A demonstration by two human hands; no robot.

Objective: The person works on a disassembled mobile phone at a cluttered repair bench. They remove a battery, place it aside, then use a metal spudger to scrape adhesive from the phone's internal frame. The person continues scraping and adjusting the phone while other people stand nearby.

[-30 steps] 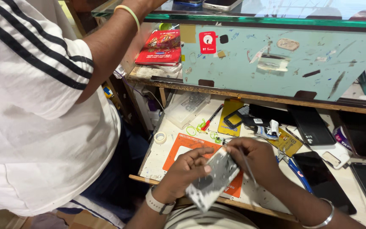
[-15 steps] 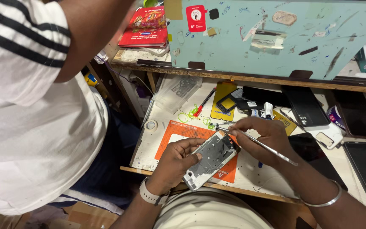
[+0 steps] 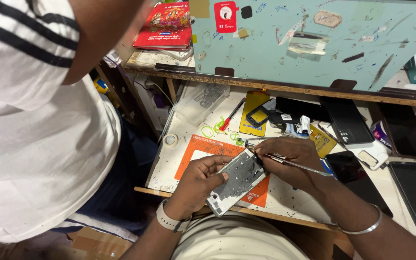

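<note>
Red book, tape roll, dark phones — a white-shirted person beside.

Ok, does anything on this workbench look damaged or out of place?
The opened phone frame in the left hand is stripped bare inside. The green panel behind is scratched, with peeling tape. Phones lie scattered about.

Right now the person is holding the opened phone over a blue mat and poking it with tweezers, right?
Not quite: the mat is orange, not blue. The head view shows the left hand holding the opened phone over it while the right hand works with tweezers.
</note>
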